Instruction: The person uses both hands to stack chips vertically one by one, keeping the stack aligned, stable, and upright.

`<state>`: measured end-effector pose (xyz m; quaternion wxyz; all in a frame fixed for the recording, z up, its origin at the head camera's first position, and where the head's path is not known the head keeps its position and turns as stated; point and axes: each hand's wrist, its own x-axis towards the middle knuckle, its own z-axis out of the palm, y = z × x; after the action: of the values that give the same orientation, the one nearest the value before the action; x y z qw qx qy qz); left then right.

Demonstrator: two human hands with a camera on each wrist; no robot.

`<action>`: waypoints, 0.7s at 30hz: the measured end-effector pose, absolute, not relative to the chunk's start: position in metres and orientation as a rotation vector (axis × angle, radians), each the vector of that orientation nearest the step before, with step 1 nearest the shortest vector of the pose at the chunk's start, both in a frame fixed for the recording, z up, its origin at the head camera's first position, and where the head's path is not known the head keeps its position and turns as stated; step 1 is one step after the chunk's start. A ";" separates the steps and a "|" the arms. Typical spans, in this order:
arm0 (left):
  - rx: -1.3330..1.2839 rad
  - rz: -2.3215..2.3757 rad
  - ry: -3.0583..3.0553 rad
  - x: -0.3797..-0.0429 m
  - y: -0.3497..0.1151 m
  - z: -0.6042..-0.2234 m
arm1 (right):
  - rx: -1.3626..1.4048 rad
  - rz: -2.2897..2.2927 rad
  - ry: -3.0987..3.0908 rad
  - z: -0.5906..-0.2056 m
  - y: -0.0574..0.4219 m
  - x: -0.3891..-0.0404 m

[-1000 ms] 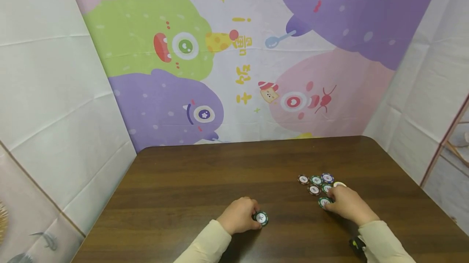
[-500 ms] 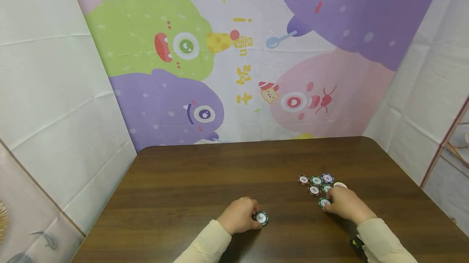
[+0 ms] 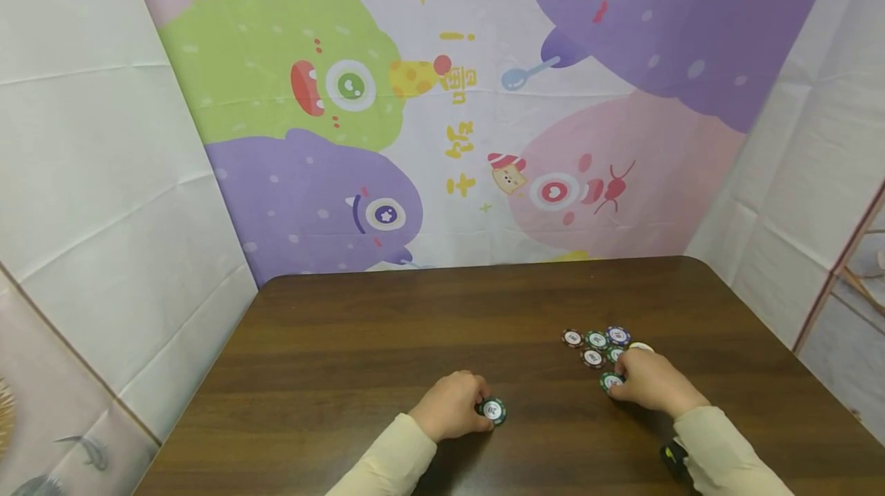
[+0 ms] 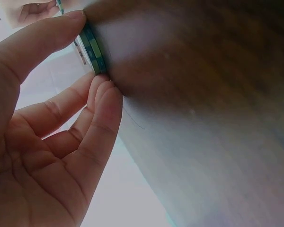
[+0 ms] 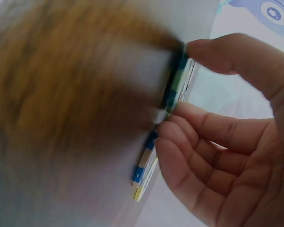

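Observation:
A green poker chip (image 3: 493,411) with a white numbered centre lies on the brown table, left of the other chips. My left hand (image 3: 452,406) pinches it by the rim; the left wrist view has thumb and fingertips on opposite sides of the green chip's edge (image 4: 94,49). Another green chip (image 3: 611,383) lies at the near side of the chip group. My right hand (image 3: 655,383) pinches this one between thumb and fingers, as its green edge (image 5: 174,80) in the right wrist view confirms. The right hand partly covers a yellow-rimmed chip (image 3: 641,347) and a green chip (image 3: 614,355).
Close beyond the right hand, flat on the table (image 3: 332,342), lie a blue chip (image 3: 618,335), a green chip (image 3: 597,340) and two dark brown chips, one at the far left (image 3: 572,338) and one nearer (image 3: 592,358). A cartoon-printed cloth (image 3: 442,235) hangs behind the table.
The right hand and forearm shift only slightly. Both hands keep their pinch on the green chips, and the other chips stay in place.

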<state>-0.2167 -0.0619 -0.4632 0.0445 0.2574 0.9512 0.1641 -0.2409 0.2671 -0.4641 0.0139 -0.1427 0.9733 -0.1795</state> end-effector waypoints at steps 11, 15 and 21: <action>0.794 0.519 2.901 -0.216 -0.063 -0.463 | -0.551 -0.653 3.028 -0.459 0.254 -0.240; 0.779 0.543 2.886 -0.216 -0.063 -0.463 | -0.544 -0.720 2.959 -0.454 0.243 -0.239; 0.795 0.534 2.898 -0.216 -0.063 -0.463 | -0.639 -0.789 2.909 -0.445 0.221 -0.240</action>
<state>-0.2161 -0.0634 -0.4626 0.0448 0.2603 0.9485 0.1749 -0.2402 0.2212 -0.4453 0.0301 -0.2074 0.9437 -0.2559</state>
